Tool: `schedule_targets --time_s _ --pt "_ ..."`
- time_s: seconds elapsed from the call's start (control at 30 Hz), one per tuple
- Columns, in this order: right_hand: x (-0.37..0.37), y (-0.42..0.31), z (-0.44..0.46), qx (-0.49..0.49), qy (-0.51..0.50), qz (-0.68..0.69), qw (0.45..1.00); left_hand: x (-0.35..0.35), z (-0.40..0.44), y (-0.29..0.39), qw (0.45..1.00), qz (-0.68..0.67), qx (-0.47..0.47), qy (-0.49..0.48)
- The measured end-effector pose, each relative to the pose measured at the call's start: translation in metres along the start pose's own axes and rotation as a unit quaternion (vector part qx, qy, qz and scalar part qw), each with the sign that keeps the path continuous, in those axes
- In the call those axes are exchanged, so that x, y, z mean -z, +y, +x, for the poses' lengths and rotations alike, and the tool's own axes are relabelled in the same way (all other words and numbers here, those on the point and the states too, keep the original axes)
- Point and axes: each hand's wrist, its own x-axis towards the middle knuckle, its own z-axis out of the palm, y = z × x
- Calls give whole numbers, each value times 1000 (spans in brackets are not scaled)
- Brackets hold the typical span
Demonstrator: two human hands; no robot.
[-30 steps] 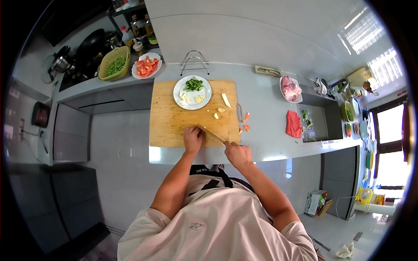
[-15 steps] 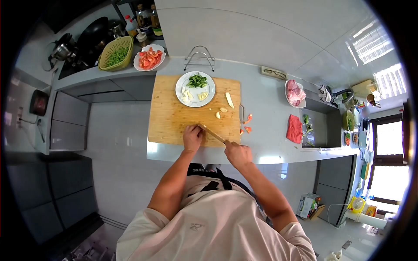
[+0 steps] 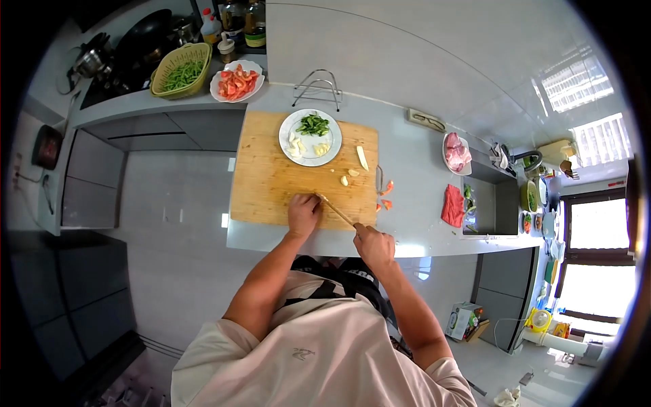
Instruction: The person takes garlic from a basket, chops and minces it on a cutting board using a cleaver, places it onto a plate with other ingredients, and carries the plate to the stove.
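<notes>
Pale cloth of the shirt carries a small dark mark, which from my distant seat I cannot read. One bottle, between eleven and twelve o'clock from the board, has a label, but its letters are also too small for me.

I see the right hand closed firmly around the handle of the knife, with its forearm coming up toward eleven o'clock. The knife is over the board at five o'clock from its centre, and its blade points to ten o'clock. The left hand rests at six o'clock of the board, fingers bent, just beside the blade's tip; whether it pinches something, I cannot tell.

Up at twelve o'clock on the board stands the plate with chopped greens and pale pieces. Two cloves lie between three and four o'clock.
</notes>
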Motion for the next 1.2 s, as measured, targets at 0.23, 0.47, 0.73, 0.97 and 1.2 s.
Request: schedule_targets --time_s 0.23,0.47,0.73,0.97,1.2 --pt "-17 23 19 1 -6 34 999 2 1 0 1000 -5 -17 7" --pt "4 20 18 43 -5 14 999 -1 -1 -1 1000 7 -18 17" --pt "-14 40 35 5 -37 61 997 3 1 6 999 -10 -21 36" --pt "13 35 28 29 -58 44 997 -1 -1 -2 1000 20 -20 4" --pt "-7 32 40 -5 -78 44 996 1 1 -1 999 6 -29 11"
